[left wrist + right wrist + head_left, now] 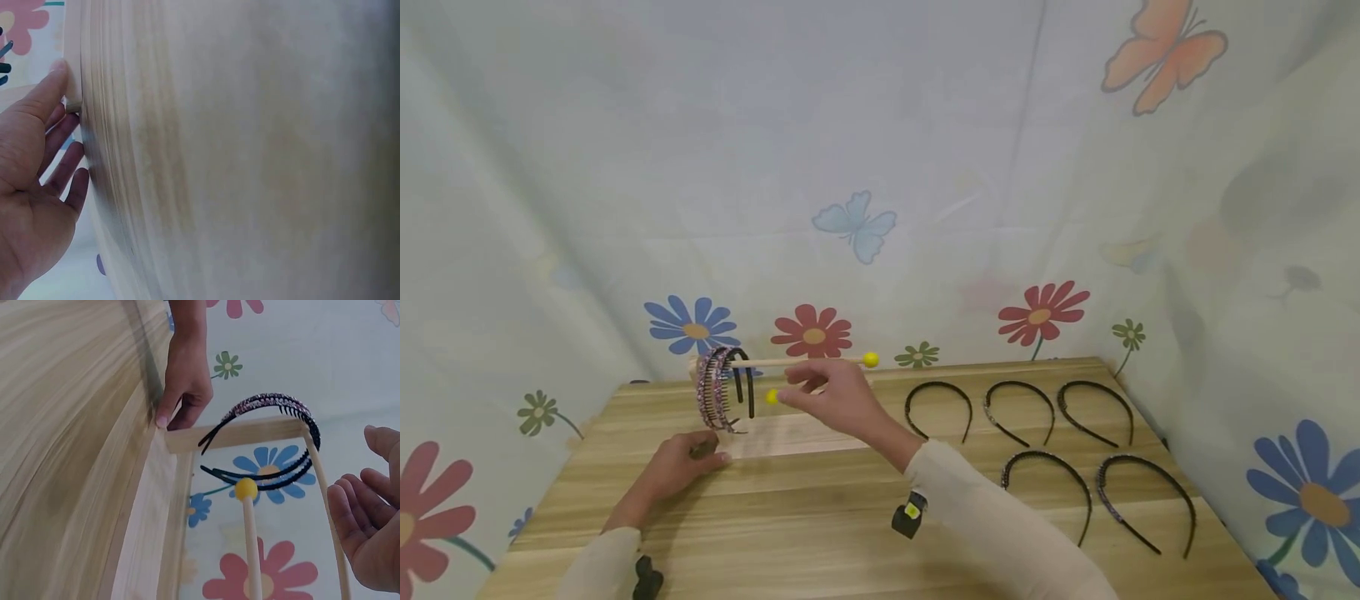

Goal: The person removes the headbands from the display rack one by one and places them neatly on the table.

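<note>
A pale wooden stand [805,437] has an upright at its left end and horizontal rods tipped with yellow balls [870,359]. Two black headbands with glittery, toothed bands [721,392] hang on a rod near the upright. My left hand [670,473] holds the end of the base, its thumb [53,87] against the board and the other fingers behind, some touching the tabletop. Beside the rods is my right hand [842,400], its fingers loosely bent with nothing in them. In the right wrist view this hand [378,519] appears apart from the headbands.
Several more black headbands lie in two rows on the right of the wooden table [820,533], among them one at the back [938,384] and one at the front right [1172,475]. Behind the table hangs a pale cloth [925,275] printed with flowers and butterflies.
</note>
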The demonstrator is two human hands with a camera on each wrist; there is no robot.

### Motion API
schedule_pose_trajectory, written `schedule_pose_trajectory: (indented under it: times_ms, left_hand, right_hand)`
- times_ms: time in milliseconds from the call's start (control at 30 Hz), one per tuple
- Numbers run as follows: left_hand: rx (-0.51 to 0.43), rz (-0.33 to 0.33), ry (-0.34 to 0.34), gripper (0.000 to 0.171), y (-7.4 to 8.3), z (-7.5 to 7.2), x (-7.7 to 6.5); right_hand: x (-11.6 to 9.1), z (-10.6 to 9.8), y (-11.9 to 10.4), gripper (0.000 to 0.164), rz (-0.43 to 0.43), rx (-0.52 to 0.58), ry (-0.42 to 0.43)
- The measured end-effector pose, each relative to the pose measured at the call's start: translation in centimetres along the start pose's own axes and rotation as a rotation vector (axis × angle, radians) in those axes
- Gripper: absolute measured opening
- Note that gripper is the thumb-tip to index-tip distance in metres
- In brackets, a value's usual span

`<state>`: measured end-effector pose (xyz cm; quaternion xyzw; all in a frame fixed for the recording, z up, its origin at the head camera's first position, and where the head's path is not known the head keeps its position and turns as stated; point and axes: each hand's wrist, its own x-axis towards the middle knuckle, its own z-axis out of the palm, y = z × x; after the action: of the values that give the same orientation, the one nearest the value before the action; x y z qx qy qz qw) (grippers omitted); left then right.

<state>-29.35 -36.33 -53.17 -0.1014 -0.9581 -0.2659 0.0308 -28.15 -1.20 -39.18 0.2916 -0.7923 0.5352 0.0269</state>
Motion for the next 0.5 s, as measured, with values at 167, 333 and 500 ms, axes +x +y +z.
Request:
schedule_pose_trajectory:
  times_ms: [167, 333, 500]
  left_hand:
    - [-0.007, -0.001, 0.006, 0.055, 0.2, 0.0, 0.0]
    - [-0.013, -0.002, 0.006, 0.053, 0.1, 0.0, 0.0]
    - [-0.018, 0.006, 0.02, 0.05, 0.0, 0.0, 0.0]
  right_hand:
    - [1.0, 2.1, -0.2, 0.036, 0.005, 0.013, -0.016]
    - [1.8, 4.1, 0.1, 0.039, 0.02, 0.004, -0.03]
    - [2.5, 5.9, 0.2, 0.038, 0.029, 0.036, -0.032]
